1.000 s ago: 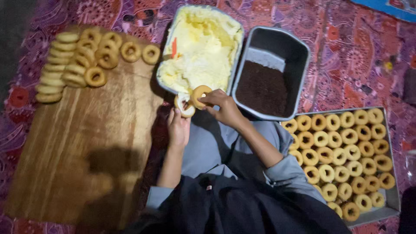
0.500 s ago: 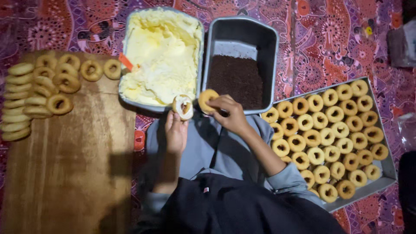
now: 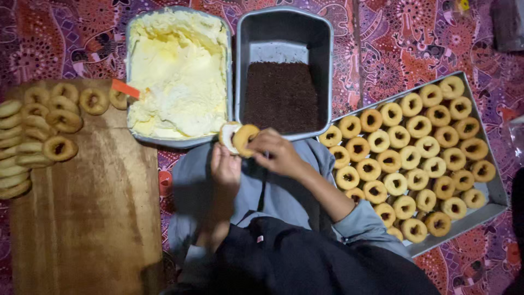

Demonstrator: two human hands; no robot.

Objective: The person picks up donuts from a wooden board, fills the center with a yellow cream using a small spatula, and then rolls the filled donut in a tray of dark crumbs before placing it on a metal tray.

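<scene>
My left hand [image 3: 225,166] holds a cream-covered ring-shaped doughnut half [image 3: 228,135] upright. Against it my right hand [image 3: 275,154] presses a second golden doughnut half [image 3: 245,139], so the two pieces touch face to face. Both hands hover over my lap, just in front of a metal tray of pale yellow cream [image 3: 177,76] and a deep metal tin of dark chocolate sprinkles [image 3: 281,95].
A wooden board [image 3: 82,207] on the left carries stacked and loose doughnuts [image 3: 41,131]. An orange spatula handle [image 3: 124,88] sticks out of the cream. A flat metal tray [image 3: 494,191] on the right holds several rows of doughnuts [image 3: 415,153]. Patterned red cloth covers the floor.
My hands have brought the two doughnut halves together; half a second ago they were held apart. The view has shifted, so the trays sit more to the right in frame.
</scene>
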